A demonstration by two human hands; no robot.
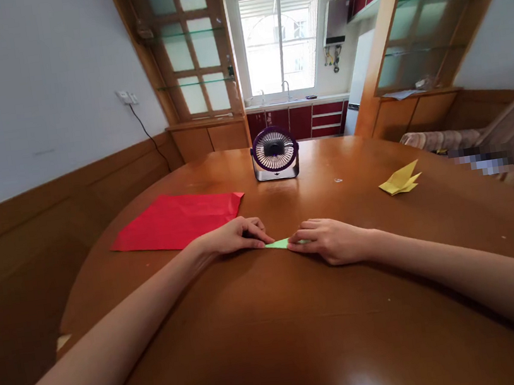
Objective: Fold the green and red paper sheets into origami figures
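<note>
Status: folding in progress, judged mid-sequence.

- Green paper piece (278, 244): flat on worktop (274, 317), centre, near side of purple desk fan (275, 153). Only a narrow pointed strip visible between the hands; remainder hidden under fingers. Already reduced to a small, slim shape, so several folds judged complete. Final form not yet recognisable.
- Left hand (232, 237): curled, fingertips pressed down on left end of green paper piece. Holding it against worktop, not lifting.
- Right hand (328, 241): fingers narrow and together, tips pressing right end of same piece. Both hands touching the paper, nearly meeting over it.
- Yellow folded figure (400, 179): far right on worktop, well apart from the hands, with raised pointed flaps. Judged a finished piece.
- Red paper sheet (177, 220): far left, lying flat, creased but otherwise unfolded. Judged untouched stock.

Remaining, as far as visible: further creasing and shaping of green paper piece. Exact fold count undeterminable.
</note>
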